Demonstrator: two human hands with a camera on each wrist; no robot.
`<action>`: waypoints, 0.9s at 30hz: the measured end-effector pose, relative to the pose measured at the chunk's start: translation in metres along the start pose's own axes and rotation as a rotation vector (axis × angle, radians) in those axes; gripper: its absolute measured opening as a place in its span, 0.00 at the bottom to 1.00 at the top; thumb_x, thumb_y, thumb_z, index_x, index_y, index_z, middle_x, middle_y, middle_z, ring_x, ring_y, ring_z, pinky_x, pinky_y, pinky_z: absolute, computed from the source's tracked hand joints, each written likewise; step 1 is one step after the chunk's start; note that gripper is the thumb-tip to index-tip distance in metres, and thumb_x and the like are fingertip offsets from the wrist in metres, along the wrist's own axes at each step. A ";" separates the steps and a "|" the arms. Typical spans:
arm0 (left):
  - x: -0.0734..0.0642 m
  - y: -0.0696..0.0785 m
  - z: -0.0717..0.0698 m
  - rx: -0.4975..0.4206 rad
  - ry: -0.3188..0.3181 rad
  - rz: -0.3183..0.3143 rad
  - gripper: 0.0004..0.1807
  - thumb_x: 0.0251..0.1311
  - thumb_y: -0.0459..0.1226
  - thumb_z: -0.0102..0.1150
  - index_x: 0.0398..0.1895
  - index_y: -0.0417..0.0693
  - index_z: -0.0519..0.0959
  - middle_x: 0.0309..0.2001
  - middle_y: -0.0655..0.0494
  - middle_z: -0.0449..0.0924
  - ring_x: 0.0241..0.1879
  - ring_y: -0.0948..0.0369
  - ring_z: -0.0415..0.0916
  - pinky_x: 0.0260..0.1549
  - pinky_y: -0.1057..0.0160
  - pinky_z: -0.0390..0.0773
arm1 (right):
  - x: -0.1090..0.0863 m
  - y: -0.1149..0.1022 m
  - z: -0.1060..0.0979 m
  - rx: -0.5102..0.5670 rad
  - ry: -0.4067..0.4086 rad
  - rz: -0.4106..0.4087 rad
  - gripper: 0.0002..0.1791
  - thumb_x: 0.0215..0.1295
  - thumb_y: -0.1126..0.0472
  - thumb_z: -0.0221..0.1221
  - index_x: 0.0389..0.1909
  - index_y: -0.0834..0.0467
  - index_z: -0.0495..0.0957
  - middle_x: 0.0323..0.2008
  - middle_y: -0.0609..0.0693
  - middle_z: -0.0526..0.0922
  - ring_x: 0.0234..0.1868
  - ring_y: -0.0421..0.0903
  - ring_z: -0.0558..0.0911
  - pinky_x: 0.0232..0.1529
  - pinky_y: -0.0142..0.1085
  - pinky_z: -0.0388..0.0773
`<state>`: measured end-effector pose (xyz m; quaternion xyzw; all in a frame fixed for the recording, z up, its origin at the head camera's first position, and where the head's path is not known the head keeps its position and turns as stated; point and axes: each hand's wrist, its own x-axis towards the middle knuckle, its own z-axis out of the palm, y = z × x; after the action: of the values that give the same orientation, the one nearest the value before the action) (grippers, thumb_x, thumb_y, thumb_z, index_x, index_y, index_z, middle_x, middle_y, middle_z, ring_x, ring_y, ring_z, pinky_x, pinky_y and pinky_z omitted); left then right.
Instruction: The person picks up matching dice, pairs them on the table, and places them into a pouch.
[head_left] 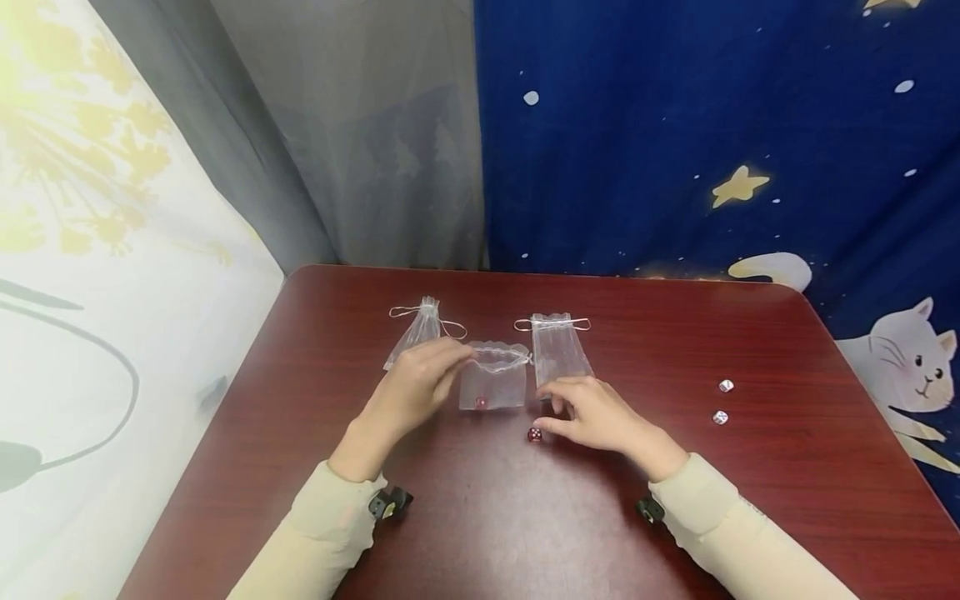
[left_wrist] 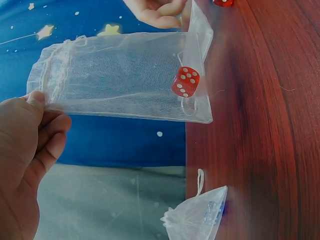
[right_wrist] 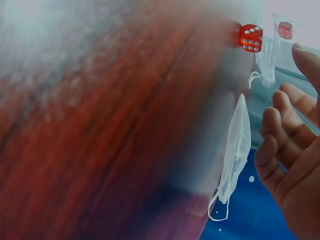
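In the head view my left hand (head_left: 416, 383) pinches the mouth of a sheer white drawstring pouch (head_left: 506, 385) at its upper left corner. One red die (left_wrist: 186, 81) with white pips lies inside at the pouch's bottom, seen through the mesh. My right hand (head_left: 596, 414) is held low over the table with fingers relaxed and parted, holding nothing. Just beside its thumb sits a second red die (head_left: 534, 434), on the tabletop in front of the pouch.
A cinched sheer pouch (head_left: 420, 332) with blue contents lies behind my left hand. Another sheer pouch (head_left: 557, 346) lies beyond my right hand. Two whitish dice (head_left: 726, 386) rest on the reddish-brown table (head_left: 480, 533) at the right. Curtains hang behind.
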<state>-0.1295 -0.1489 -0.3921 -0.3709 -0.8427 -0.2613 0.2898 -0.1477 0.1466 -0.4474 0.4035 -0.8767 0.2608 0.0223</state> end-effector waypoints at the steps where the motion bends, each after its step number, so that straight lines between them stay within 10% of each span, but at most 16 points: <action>1: 0.000 0.000 0.000 -0.001 0.000 0.001 0.12 0.57 0.26 0.70 0.44 0.38 0.85 0.40 0.48 0.86 0.42 0.53 0.84 0.47 0.57 0.84 | 0.000 0.001 0.000 -0.003 -0.012 0.003 0.18 0.58 0.48 0.73 0.43 0.55 0.85 0.25 0.41 0.77 0.21 0.31 0.69 0.24 0.29 0.70; 13: 0.000 0.001 -0.001 -0.009 -0.003 -0.001 0.11 0.58 0.27 0.70 0.44 0.39 0.85 0.38 0.51 0.86 0.39 0.56 0.84 0.44 0.59 0.84 | 0.000 -0.002 0.010 -0.026 -0.204 0.012 0.14 0.58 0.47 0.73 0.40 0.49 0.85 0.22 0.34 0.73 0.24 0.31 0.69 0.29 0.31 0.71; 27: 0.000 0.002 -0.003 -0.016 0.003 0.002 0.11 0.57 0.26 0.70 0.44 0.39 0.85 0.38 0.50 0.86 0.39 0.56 0.84 0.43 0.59 0.85 | 0.005 -0.003 -0.010 -0.007 -0.093 -0.017 0.07 0.64 0.52 0.70 0.39 0.49 0.85 0.24 0.33 0.74 0.23 0.33 0.72 0.27 0.30 0.72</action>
<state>-0.1268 -0.1500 -0.3899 -0.3740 -0.8397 -0.2683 0.2882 -0.1509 0.1464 -0.4362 0.4226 -0.8743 0.2384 -0.0147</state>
